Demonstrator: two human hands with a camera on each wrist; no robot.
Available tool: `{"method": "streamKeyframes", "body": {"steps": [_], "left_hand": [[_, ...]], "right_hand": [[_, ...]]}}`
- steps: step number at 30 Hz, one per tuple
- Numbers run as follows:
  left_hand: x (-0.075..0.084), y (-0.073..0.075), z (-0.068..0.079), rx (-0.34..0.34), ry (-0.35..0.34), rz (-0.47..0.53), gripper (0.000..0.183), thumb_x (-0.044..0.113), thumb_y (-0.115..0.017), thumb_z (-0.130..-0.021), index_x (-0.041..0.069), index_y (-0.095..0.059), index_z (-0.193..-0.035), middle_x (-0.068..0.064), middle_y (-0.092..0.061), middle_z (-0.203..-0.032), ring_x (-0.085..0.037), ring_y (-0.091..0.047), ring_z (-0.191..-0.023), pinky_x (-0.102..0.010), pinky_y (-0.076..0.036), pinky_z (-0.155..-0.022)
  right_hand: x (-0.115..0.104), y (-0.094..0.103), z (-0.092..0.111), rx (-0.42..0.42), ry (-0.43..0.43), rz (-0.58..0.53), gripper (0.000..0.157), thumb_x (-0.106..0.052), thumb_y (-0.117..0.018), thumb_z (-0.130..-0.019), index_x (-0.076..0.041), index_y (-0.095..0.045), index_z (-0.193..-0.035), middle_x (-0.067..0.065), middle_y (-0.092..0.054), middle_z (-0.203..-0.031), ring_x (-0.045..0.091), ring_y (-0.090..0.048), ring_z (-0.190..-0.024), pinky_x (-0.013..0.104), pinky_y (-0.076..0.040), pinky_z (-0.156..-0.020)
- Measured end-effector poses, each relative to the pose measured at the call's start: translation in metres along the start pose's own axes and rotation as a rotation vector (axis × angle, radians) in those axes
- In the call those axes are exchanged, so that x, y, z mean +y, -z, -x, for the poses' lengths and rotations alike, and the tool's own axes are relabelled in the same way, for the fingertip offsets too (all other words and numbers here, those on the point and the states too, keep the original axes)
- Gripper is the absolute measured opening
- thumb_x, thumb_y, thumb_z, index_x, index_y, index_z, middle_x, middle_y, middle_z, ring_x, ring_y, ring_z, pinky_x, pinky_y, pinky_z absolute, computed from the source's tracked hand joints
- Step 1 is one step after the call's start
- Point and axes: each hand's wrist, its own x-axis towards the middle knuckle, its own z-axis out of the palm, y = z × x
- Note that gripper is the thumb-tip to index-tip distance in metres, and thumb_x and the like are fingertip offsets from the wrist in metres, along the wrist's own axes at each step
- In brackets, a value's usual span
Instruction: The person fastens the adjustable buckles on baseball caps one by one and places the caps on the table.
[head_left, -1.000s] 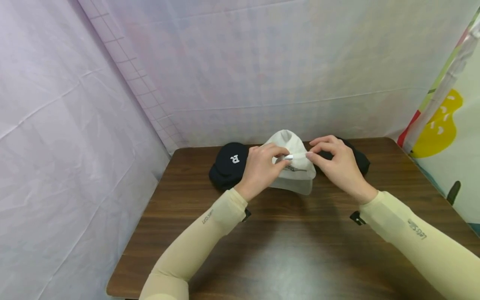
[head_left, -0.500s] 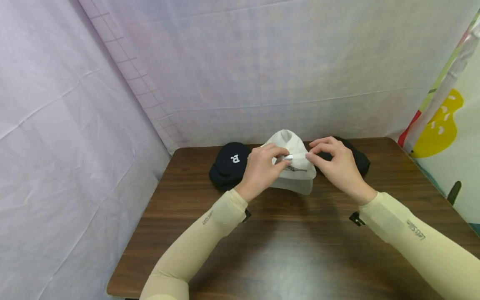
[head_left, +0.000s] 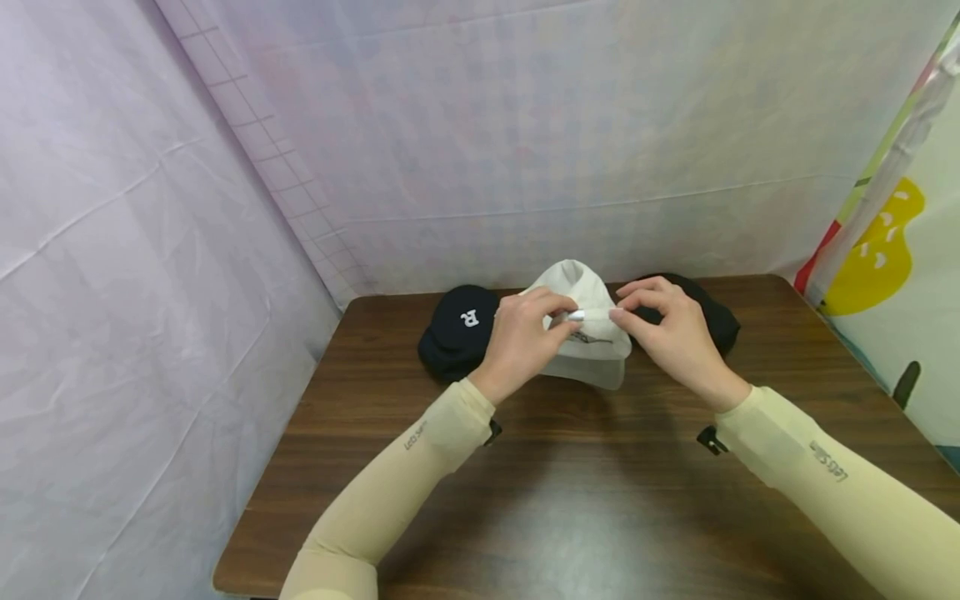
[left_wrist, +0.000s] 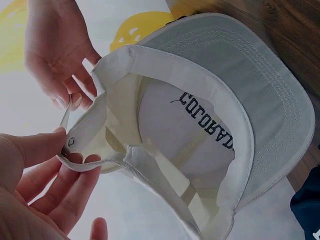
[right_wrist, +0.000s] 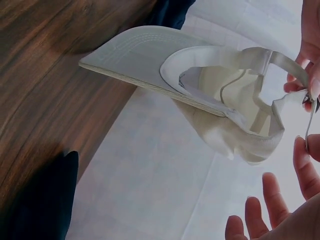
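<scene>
A white baseball cap (head_left: 585, 287) with dark lettering hangs above the table, its grey-undersided brim (left_wrist: 260, 95) pointing down toward the table. Pinched between the thumb and fingers of my left hand (head_left: 528, 333) is the cap's back strap at its metal buckle (head_left: 575, 316). My right hand (head_left: 675, 329) holds the loose end of the strap (right_wrist: 311, 125) between thumb and forefinger, with its other fingers spread apart. Both wrist views look into the cap's opening, and lettering reading COLORAD shows through (left_wrist: 207, 122) in the left one.
On the brown wooden table (head_left: 570, 500), a dark cap with a white R (head_left: 457, 329) lies left of the white cap. Another black cap (head_left: 716, 312) is partly behind my right hand. White cloth (head_left: 487, 142) stands behind the table.
My right hand has shifted very slightly left and down with the strap end. The left hand keeps its grip at the buckle, and the cap has hardly moved.
</scene>
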Motion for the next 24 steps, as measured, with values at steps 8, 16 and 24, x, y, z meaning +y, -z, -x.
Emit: {"method": "streamKeyframes", "body": {"steps": [8, 16, 24], "left_hand": [[0.0012, 0.0014, -0.0005, -0.013, 0.028, -0.009, 0.016, 0.023, -0.083, -0.086, 0.019, -0.078, -0.101, 0.009, -0.067, -0.088, -0.006, -0.056, -0.075, -0.036, -0.042, -0.082], [0.0007, 0.0015, 0.0007, -0.019, 0.034, -0.013, 0.015, 0.025, -0.081, -0.087, 0.020, -0.078, -0.102, 0.010, -0.068, -0.090, -0.006, -0.058, -0.078, -0.035, -0.041, -0.084], [-0.0003, 0.0006, 0.0023, -0.018, 0.040, -0.014, 0.017, 0.026, -0.082, -0.087, 0.021, -0.078, -0.102, 0.011, -0.068, -0.092, -0.007, -0.060, -0.080, -0.036, -0.039, -0.084]], "right_hand": [[-0.0020, 0.0013, -0.0003, 0.002, 0.000, 0.002, 0.016, -0.032, -0.074, -0.094, -0.017, -0.075, -0.089, 0.004, -0.064, -0.119, 0.026, -0.053, -0.113, 0.049, -0.040, -0.090], [-0.0026, 0.0031, -0.0006, -0.004, 0.001, 0.002, 0.016, -0.033, -0.073, -0.094, -0.018, -0.075, -0.089, 0.002, -0.064, -0.119, 0.027, -0.053, -0.114, 0.052, -0.040, -0.092], [-0.0023, 0.0056, -0.0014, -0.001, 0.006, 0.012, 0.016, -0.033, -0.073, -0.094, -0.019, -0.075, -0.089, 0.000, -0.063, -0.120, 0.028, -0.053, -0.114, 0.049, -0.040, -0.089]]}}
